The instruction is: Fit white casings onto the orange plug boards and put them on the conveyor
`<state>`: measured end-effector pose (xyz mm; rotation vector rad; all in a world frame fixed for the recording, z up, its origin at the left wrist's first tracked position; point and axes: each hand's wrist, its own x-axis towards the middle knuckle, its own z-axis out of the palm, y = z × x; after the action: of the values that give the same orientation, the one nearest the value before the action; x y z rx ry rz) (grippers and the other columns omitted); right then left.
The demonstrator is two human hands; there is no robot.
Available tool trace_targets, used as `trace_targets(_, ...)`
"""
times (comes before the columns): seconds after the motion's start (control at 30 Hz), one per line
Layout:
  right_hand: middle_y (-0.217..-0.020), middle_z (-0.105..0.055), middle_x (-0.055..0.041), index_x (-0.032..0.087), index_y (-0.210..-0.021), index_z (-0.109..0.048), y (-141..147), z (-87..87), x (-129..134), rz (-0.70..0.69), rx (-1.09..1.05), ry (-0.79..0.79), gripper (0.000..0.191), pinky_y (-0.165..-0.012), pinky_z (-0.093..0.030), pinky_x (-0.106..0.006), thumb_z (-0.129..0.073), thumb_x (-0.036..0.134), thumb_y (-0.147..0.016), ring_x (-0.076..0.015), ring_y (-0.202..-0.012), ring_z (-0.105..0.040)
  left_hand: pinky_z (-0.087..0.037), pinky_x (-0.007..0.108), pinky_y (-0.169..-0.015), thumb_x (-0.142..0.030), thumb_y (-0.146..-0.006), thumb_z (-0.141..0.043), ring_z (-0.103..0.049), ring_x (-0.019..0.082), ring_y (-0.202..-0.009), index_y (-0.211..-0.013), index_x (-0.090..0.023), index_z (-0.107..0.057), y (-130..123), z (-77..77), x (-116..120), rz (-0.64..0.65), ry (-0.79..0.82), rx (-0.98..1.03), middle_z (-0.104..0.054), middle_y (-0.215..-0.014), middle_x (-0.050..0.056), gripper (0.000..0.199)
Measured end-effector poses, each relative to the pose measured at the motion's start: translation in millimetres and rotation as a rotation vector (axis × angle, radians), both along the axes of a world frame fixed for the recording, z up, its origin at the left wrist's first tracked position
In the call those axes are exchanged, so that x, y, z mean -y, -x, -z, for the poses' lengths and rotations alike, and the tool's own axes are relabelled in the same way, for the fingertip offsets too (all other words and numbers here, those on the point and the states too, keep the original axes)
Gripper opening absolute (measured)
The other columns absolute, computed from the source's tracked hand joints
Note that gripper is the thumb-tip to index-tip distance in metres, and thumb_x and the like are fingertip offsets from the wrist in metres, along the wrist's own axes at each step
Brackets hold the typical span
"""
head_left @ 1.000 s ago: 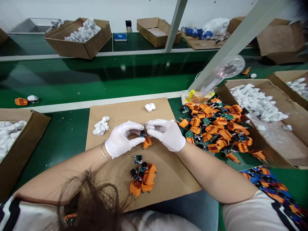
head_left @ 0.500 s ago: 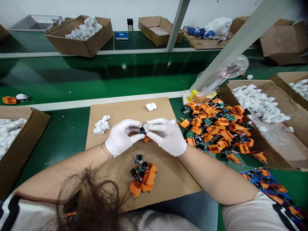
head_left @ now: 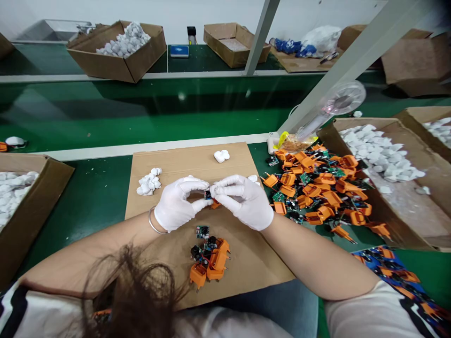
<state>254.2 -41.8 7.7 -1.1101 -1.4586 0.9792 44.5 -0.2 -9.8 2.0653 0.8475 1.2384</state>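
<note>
My white-gloved left hand (head_left: pixel 178 203) and right hand (head_left: pixel 244 203) meet above a cardboard sheet (head_left: pixel 176 162). Their fingertips pinch a small dark circuit board (head_left: pixel 208 194) from both sides. Just below it, an orange plug housing (head_left: pixel 215 203) is mostly hidden by my fingers. Nearer my body, a small heap of orange housings and circuit boards (head_left: pixel 210 258) lies on the cardboard. White lumpy pieces (head_left: pixel 149 182) sit beside my left hand, and more (head_left: pixel 221 156) lie beyond my fingers.
A large heap of orange housings and green boards (head_left: pixel 313 188) lies on the green bench to my right. Cardboard boxes of white pieces (head_left: pixel 373 145) stand at both sides. A clear plastic fan (head_left: pixel 343 99) stands beyond the heap. More boxes line a far bench.
My hands have drawn closer together around the circuit board. The orange housing now sits tighter against the board, and less of it shows. The view has shifted slightly.
</note>
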Motion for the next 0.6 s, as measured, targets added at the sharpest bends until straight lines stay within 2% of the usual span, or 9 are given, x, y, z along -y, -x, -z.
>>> trace_targets(0.07, -0.090, -0.079, -0.0030, 0.030, -0.084, -0.082, 0.1, -1.4, -1.2, -0.034, -0.127, 0.129, 0.008, -0.088, -0.065, -0.044, -0.087, 0.034, -0.079, -0.0224, -0.085, -0.075, -0.070, 0.039, -0.086, -0.026, -0.076, -0.094, -0.080, 0.023, -0.088, -0.100, -0.023, -0.078, 0.1, -3.5, 1.5, 0.040, -0.071, 0.018, -0.084, -0.098, 0.006, 0.028)
trace_targets(0.2, -0.086, -0.078, 0.0004, 0.024, -0.108, -0.073, -0.6, 1.5, -9.0, -0.172, -0.449, 0.435, 0.051, -0.082, -0.061, -0.037, -0.098, 0.036, -0.065, -0.0156, -0.076, -0.070, -0.070, 0.042, -0.085, -0.020, -0.078, -0.091, -0.081, 0.025, -0.093, -0.106, -0.028, -0.074, -1.1, -12.5, 3.3, 0.103, -0.225, 0.035, -0.084, -0.101, 0.004, 0.034)
trace_targets(0.3, -0.082, -0.075, -0.0003, 0.019, -0.104, -0.076, -2.6, 4.3, -13.6, -0.391, -0.449, 0.569, 0.052, -0.078, -0.055, -0.032, -0.098, 0.045, -0.065, -0.0145, -0.076, -0.067, -0.070, 0.040, -0.077, -0.012, -0.078, -0.084, -0.081, 0.024, -0.091, -0.106, -0.033, -0.071, -1.9, -17.6, 4.6, 0.096, -0.324, 0.006, -0.082, -0.091, -0.001, 0.037)
trace_targets(0.37, -0.077, -0.072, 0.0011, 0.017, -0.098, -0.079, -3.1, 5.1, -13.6, -0.479, -0.420, 0.608, 0.052, -0.074, -0.052, -0.031, -0.097, 0.052, -0.064, -0.0140, -0.073, -0.065, -0.069, 0.041, -0.075, -0.012, -0.078, -0.080, -0.080, 0.024, -0.089, -0.103, -0.036, -0.071, -1.7, -18.2, 5.7, 0.097, -0.346, -0.006, -0.080, -0.085, -0.003, 0.036)
trace_targets(0.47, -0.071, -0.070, 0.0025, 0.018, -0.096, -0.081, -1.3, 5.7, -10.3, -0.451, -0.414, 0.601, 0.052, -0.071, -0.051, -0.032, -0.097, 0.055, -0.062, -0.0133, -0.067, -0.063, -0.069, 0.042, -0.075, -0.015, -0.080, -0.079, -0.079, 0.024, -0.088, -0.103, -0.035, -0.070, -0.9, -15.4, 7.0, 0.097, -0.332, -0.014, -0.079, -0.085, -0.003, 0.032)
trace_targets(0.6, -0.075, -0.074, 0.0007, 0.019, -0.096, -0.081, 2.6, 5.5, -6.7, -0.320, -0.452, 0.587, 0.050, -0.071, -0.053, -0.032, -0.099, 0.050, -0.061, -0.0141, -0.069, -0.065, -0.068, 0.041, -0.080, -0.016, -0.081, -0.082, -0.078, 0.023, -0.093, -0.114, -0.031, -0.066, -2.5, -13.5, 7.8, 0.088, -0.294, -0.044, -0.080, -0.101, 0.003, 0.039)
